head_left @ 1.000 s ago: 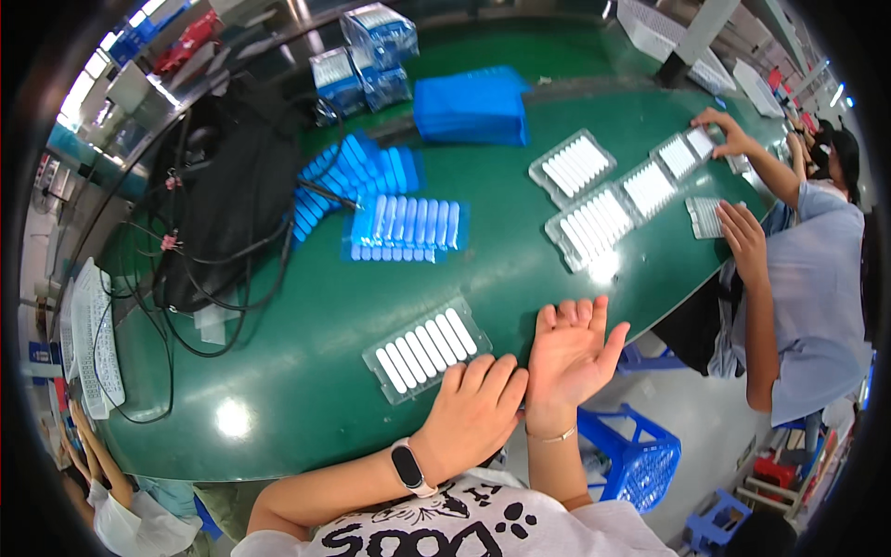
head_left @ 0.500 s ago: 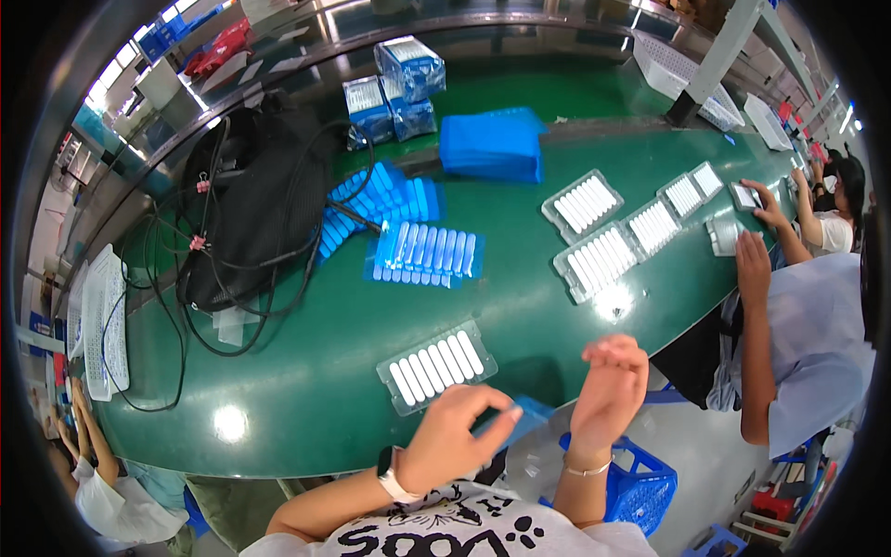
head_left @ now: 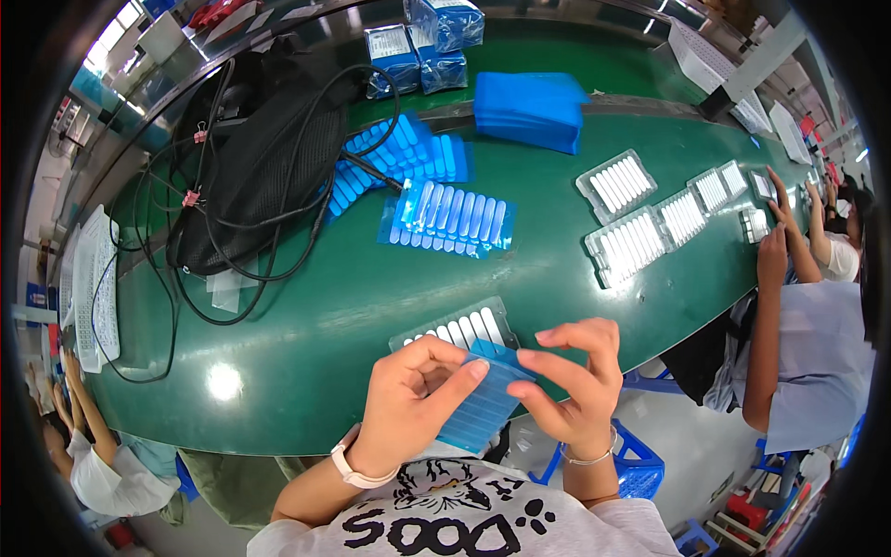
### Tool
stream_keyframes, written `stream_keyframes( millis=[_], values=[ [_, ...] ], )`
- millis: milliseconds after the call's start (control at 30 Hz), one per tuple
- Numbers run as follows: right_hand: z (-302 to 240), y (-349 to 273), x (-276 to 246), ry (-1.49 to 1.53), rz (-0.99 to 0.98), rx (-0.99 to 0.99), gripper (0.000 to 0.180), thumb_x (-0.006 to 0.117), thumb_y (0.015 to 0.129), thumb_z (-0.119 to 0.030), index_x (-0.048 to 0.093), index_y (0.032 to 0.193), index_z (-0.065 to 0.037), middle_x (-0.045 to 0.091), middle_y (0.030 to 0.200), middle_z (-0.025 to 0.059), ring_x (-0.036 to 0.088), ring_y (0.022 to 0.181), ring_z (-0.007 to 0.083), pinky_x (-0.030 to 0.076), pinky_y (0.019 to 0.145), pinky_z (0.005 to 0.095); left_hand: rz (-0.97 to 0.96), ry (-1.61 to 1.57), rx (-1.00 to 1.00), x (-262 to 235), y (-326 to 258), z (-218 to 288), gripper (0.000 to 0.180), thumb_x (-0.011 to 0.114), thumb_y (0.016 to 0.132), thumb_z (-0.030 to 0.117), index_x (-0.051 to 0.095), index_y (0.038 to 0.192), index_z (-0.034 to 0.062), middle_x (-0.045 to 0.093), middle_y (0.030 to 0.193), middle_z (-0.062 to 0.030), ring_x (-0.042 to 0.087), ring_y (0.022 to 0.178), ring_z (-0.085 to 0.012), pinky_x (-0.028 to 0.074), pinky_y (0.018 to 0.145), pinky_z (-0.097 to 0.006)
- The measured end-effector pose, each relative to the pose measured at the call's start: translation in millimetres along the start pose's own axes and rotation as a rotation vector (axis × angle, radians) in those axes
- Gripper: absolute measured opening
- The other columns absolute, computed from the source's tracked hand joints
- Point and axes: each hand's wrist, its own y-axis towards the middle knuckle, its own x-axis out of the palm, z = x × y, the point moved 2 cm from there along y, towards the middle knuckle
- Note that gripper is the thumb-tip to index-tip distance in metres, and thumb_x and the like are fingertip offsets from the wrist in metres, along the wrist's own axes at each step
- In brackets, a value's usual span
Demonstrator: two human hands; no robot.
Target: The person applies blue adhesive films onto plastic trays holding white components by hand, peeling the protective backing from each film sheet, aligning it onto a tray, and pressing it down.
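My left hand pinches a translucent blue plastic sheet with ridged lines between thumb and fingers, over the table's near edge. My right hand is at the sheet's right edge, thumb and index finger apart; whether the fingertips touch it I cannot tell. Just beyond, a clear plastic tray of white strips lies on the table, its near part hidden by my hands and the sheet. Farther off lie blue sheets with pale oblong pieces, partly stacked.
A pile of blue sheets lies near wrapped blue packs. The black mesh bag and its loose cables take up the left. Several filled trays line the right, near a co-worker's arms. White baskets stand at the sides.
My right hand has come left and down to the blue sheet. The sheet is now raised in front of me, spread flat and partly covering the tray. The view has shifted slightly.
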Motion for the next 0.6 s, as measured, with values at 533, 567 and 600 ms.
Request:
stream_keyframes(
  millis=[533, 567, 600],
  values=[
    [-3.7, -30.0, 36.0, 0.416, -0.234, 0.142, 0.013, 0.069, 0.079, -0.001, 0.06, 0.087, -0.008, 0.063, 0.093, 0.0079, 0.057, 0.083, 0.0245, 0.043, 0.078, 0.0351, -0.214, -0.085, -0.105, -21.7, -25.1, -6.8, 0.031, 0.066, 0.087, 0.001, 0.057, 0.116, -0.0037, 0.062, 0.101, -0.0108, 0.065, 0.09, -0.0161, 0.057, 0.075, -0.029],
    [-6.7, -35.9, 41.5, 0.511, -0.264, 0.195, 0.01, 0.066, 0.082, -0.001, 0.06, 0.087, -0.005, 0.063, 0.092, 0.0093, 0.058, 0.084, 0.0248, 0.044, 0.079, 0.0343, -0.169, 0.08, -0.054, -24.6, -26.2, -10.0, 0.034, 0.069, 0.084, -0.001, 0.058, 0.116, -0.0019, 0.061, 0.099, -0.0093, 0.064, 0.089, -0.016, 0.057, 0.074, -0.028],
    [-10.8, -42.0, 45.7, 0.571, -0.256, 0.249, 0.009, 0.065, 0.084, -0.001, 0.059, 0.089, -0.004, 0.062, 0.092, 0.0095, 0.057, 0.083, 0.0236, 0.045, 0.079, 0.0334, -0.153, 0.183, 0.032, -29.1, -26.9, -15.8, 0.039, 0.072, 0.077, -0.005, 0.061, 0.114, 0.0016, 0.06, 0.096, -0.008, 0.063, 0.088, -0.0143, 0.057, 0.071, -0.027]
  ],
)
